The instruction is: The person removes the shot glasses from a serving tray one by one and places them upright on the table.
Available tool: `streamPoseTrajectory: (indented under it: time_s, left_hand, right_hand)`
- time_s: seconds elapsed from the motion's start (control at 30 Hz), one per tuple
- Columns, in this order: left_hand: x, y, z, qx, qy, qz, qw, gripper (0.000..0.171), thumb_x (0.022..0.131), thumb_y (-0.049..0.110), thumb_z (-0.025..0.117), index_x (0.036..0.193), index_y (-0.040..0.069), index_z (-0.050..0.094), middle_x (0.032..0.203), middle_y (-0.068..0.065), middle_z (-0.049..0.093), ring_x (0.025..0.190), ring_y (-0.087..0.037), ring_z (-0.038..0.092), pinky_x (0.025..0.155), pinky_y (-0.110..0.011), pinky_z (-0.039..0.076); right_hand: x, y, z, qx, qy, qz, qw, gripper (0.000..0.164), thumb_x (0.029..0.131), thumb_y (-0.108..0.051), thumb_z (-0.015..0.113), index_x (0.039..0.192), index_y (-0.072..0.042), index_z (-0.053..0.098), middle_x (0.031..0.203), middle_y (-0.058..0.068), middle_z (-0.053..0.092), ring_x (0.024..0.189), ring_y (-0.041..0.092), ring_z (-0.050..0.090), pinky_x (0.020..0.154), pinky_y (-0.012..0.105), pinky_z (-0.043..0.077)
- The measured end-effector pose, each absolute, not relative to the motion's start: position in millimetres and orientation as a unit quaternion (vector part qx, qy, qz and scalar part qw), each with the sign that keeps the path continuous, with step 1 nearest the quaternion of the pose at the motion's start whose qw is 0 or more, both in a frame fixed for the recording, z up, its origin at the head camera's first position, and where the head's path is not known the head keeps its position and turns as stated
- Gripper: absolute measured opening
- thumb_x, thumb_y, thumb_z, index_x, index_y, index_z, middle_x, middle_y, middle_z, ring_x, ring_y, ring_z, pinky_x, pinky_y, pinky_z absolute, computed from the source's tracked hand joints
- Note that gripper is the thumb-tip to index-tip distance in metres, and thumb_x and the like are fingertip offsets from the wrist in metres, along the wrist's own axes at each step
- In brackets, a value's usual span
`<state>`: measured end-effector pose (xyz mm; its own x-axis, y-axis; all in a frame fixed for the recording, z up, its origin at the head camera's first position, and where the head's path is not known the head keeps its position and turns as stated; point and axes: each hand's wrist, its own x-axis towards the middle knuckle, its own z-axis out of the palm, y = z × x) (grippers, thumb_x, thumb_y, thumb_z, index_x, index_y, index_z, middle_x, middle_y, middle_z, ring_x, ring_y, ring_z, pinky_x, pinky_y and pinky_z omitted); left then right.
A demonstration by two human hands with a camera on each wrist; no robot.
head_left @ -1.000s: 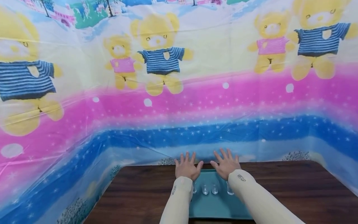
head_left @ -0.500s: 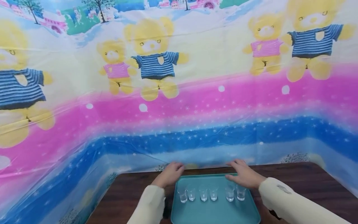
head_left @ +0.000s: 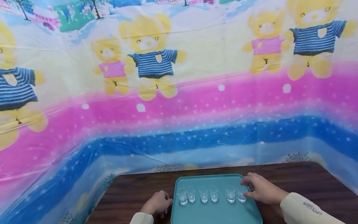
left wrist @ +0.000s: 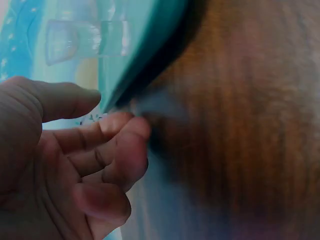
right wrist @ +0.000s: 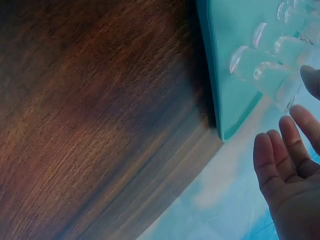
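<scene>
A teal tray (head_left: 215, 215) carries several small clear glasses in a row, set in pairs and upright. My right hand (head_left: 264, 188) reaches over the tray's right rim, thumb and fingers spread beside the rightmost glass (head_left: 241, 197). In the right wrist view a gap shows between the thumb (right wrist: 311, 80) and the fingers, with the glasses just past them. My left hand (head_left: 158, 202) is low beside the tray's left rim, its fingers loosely curled and holding nothing. The leftmost glass (head_left: 183, 199) stands just inside that rim.
The tray lies on a dark brown wooden table (head_left: 128, 194). Behind and to the sides hangs a printed cloth (head_left: 201, 109) with bears and snowflakes, meeting the table's back edge. Further glasses (head_left: 213, 196) stand mid-tray.
Both hands, spread out above the tray's far side a second ago, have parted. The left has come down to the left rim, the right to the rightmost glass. The glasses keep their places.
</scene>
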<state>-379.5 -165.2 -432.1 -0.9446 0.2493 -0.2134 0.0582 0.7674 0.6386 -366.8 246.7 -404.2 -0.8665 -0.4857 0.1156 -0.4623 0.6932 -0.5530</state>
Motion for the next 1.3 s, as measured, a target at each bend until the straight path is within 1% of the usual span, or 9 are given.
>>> streamPoseTrajectory:
  time_s: [0.23, 0.47, 0.53, 0.7, 0.9, 0.97, 1.1, 1.2, 1.3]
  left_hand:
    - [-383.4, -161.7, -443.5, 0.097, 0.934, 0.312, 0.146, 0.028, 0.093, 0.015, 0.056, 0.068, 0.005, 0.060, 0.053, -0.005, 0.054, 0.042, -0.015, 0.046, 0.044, -0.029, 0.039]
    - [-428.4, -180.0, -498.6, 0.099, 0.926, 0.327, 0.160, 0.026, 0.093, 0.027, 0.059, 0.072, 0.011, 0.063, 0.060, -0.005, 0.059, 0.047, -0.016, 0.052, 0.046, -0.030, 0.042]
    - [-420.0, -174.9, -487.7, 0.098, 0.925, 0.335, 0.151, 0.023, 0.093, 0.023, 0.059, 0.076, 0.008, 0.061, 0.062, -0.008, 0.059, 0.050, -0.019, 0.054, 0.048, -0.033, 0.044]
    - [-384.9, -156.6, -443.1, 0.114, 0.919, 0.360, 0.113, 0.007, 0.092, 0.006, 0.060, 0.087, 0.003, 0.056, 0.068, -0.009, 0.057, 0.054, -0.019, 0.054, 0.049, -0.033, 0.045]
    - [-383.1, -157.9, -445.4, 0.124, 0.910, 0.383, 0.097, 0.006, 0.090, 0.002, 0.060, 0.091, 0.001, 0.054, 0.071, -0.008, 0.055, 0.056, -0.019, 0.054, 0.050, -0.034, 0.047]
    - [-382.8, -158.4, -448.0, 0.123, 0.907, 0.390, 0.098, 0.007, 0.090, 0.002, 0.061, 0.091, 0.001, 0.054, 0.071, -0.008, 0.055, 0.057, -0.020, 0.055, 0.050, -0.034, 0.048]
    - [-382.0, -158.7, -451.3, 0.126, 0.903, 0.398, 0.097, 0.007, 0.090, 0.001, 0.061, 0.091, 0.001, 0.054, 0.071, -0.008, 0.055, 0.057, -0.020, 0.055, 0.050, -0.034, 0.048]
    - [-381.4, -158.7, -451.8, 0.127, 0.903, 0.398, 0.098, 0.007, 0.090, 0.000, 0.060, 0.091, 0.001, 0.054, 0.071, -0.008, 0.055, 0.057, -0.020, 0.054, 0.051, -0.035, 0.048]
    - [-380.4, -158.2, -452.0, 0.123, 0.904, 0.394, 0.109, 0.007, 0.090, 0.000, 0.060, 0.091, 0.002, 0.053, 0.071, -0.009, 0.055, 0.057, -0.020, 0.054, 0.051, -0.035, 0.047]
  right_hand:
    - [-374.5, 239.8, -403.9, -0.221, 0.933, -0.285, 0.007, 0.036, 0.076, -0.021, 0.080, 0.105, -0.007, 0.066, 0.091, 0.003, 0.056, 0.084, 0.022, 0.054, 0.067, 0.037, 0.047]
    - [-375.4, 235.8, -402.0, -0.206, 0.934, -0.290, 0.017, 0.030, 0.076, -0.016, 0.079, 0.101, -0.008, 0.067, 0.091, 0.004, 0.057, 0.084, 0.020, 0.054, 0.068, 0.038, 0.048]
    - [-374.8, 235.5, -401.0, -0.211, 0.934, -0.288, 0.017, 0.029, 0.076, -0.015, 0.079, 0.101, -0.008, 0.067, 0.090, 0.003, 0.057, 0.084, 0.020, 0.054, 0.068, 0.038, 0.048]
    - [-374.6, 236.5, -400.3, -0.224, 0.936, -0.273, 0.005, 0.027, 0.077, -0.012, 0.077, 0.102, -0.009, 0.066, 0.091, 0.002, 0.057, 0.083, 0.020, 0.054, 0.066, 0.037, 0.047]
    - [-374.8, 234.8, -401.0, -0.222, 0.938, -0.266, -0.016, 0.029, 0.078, -0.013, 0.077, 0.104, -0.008, 0.066, 0.090, 0.001, 0.055, 0.077, 0.017, 0.052, 0.061, 0.033, 0.046]
    - [-375.6, 235.6, -399.4, -0.208, 0.939, -0.271, -0.031, 0.030, 0.078, -0.013, 0.078, 0.105, -0.008, 0.067, 0.088, 0.000, 0.055, 0.075, 0.015, 0.051, 0.059, 0.031, 0.045]
    - [-382.4, 243.3, -395.3, -0.173, 0.938, -0.284, -0.096, 0.030, 0.078, -0.010, 0.077, 0.105, -0.007, 0.066, 0.088, 0.001, 0.056, 0.074, 0.012, 0.052, 0.059, 0.029, 0.046]
    - [-390.0, 253.2, -396.4, -0.154, 0.934, -0.288, -0.146, 0.029, 0.078, -0.007, 0.076, 0.105, -0.004, 0.065, 0.091, 0.003, 0.058, 0.077, 0.014, 0.056, 0.061, 0.031, 0.049]
    - [-396.2, 263.7, -403.2, -0.133, 0.933, -0.288, -0.167, 0.030, 0.079, -0.006, 0.074, 0.107, 0.000, 0.064, 0.092, 0.006, 0.057, 0.078, 0.018, 0.057, 0.060, 0.033, 0.050]
